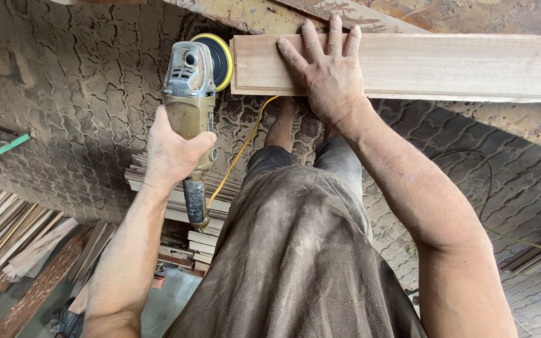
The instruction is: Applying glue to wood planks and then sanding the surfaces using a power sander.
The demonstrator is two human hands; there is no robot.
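My left hand [171, 150] grips the body of a grey and olive angle grinder [189, 94]. Its yellow-rimmed sanding disc [218, 57] touches the left end of a pale wooden board [439, 66]. My right hand [327, 75] lies flat on the board near that end, fingers spread. A yellow cord [236, 156] trails from the grinder's tail down past my legs.
The board rests on a rough, worn bench [521, 125]. The paved floor [64, 94] is covered in sawdust. Stacks of wood strips [183, 231] lie below the grinder, more offcuts [14, 238] at lower left. A thin cable [483, 188] loops at right.
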